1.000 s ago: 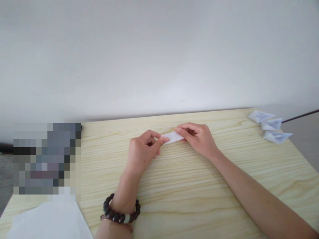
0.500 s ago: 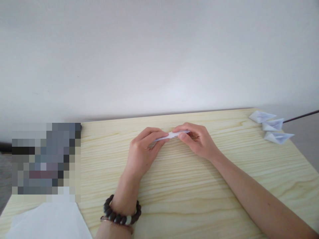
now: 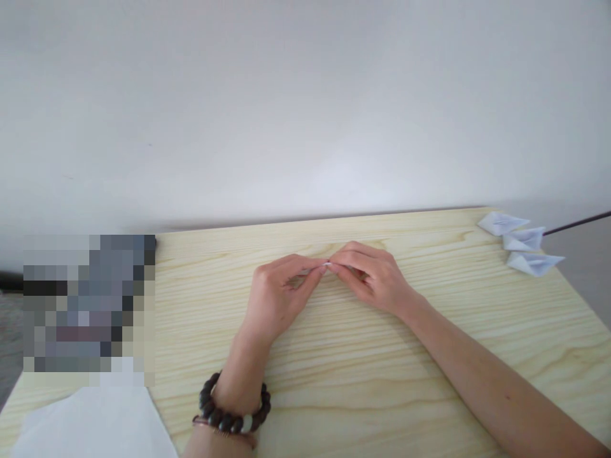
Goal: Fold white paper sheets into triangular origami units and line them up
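Over the middle of the table, my left hand (image 3: 281, 289) pinches a small piece of folded white paper (image 3: 327, 264) between thumb and fingers. My right hand (image 3: 370, 273) grips the same paper from the other side, its fingertips touching or nearly touching those of the left. Only a thin white sliver of the paper shows between the fingertips; the rest is hidden in the hands. A dark beaded bracelet (image 3: 233, 420) circles my left wrist.
Three folded paper boats (image 3: 534, 263) stand at the table's right edge. White paper sheets (image 3: 95, 423) lie at the front left, below a pixelated patch (image 3: 90, 305). The light wood table (image 3: 344, 381) meets a white wall (image 3: 305, 114). A dark cable (image 3: 580, 222) runs at the far right.
My right hand has shifted left along the paper, so the fingertips of both hands now come together. Less of the paper shows than before. The boats and sheets have stayed put.
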Demonstrator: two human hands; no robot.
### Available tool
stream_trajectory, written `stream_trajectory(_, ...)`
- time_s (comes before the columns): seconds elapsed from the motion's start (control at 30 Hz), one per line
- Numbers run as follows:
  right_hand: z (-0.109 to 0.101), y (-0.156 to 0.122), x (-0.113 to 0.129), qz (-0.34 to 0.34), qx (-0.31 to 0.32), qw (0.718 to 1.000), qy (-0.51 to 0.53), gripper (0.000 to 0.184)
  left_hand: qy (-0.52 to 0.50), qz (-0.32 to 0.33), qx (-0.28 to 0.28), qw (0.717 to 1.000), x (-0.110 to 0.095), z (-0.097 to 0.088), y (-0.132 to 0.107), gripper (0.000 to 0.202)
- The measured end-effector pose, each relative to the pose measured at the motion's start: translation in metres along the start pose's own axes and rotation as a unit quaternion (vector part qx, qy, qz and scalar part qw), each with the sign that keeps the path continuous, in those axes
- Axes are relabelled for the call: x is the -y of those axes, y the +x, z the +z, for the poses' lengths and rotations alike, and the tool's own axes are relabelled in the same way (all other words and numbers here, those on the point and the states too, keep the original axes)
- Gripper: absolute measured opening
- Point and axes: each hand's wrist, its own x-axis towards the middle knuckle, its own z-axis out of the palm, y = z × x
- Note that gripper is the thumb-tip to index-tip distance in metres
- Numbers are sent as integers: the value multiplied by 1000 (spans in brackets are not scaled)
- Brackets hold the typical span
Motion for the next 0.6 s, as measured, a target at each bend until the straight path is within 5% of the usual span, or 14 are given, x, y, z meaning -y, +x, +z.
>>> stream_trajectory(0.23,-1,0,0,55,-7,998,-7,15,-73,-135,32,988,-2,2,1,16)
stream_trajectory(0.6,-3,1,-1,255,-46,959,114,25,-25,-229,50,972,-3,-2,2,22)
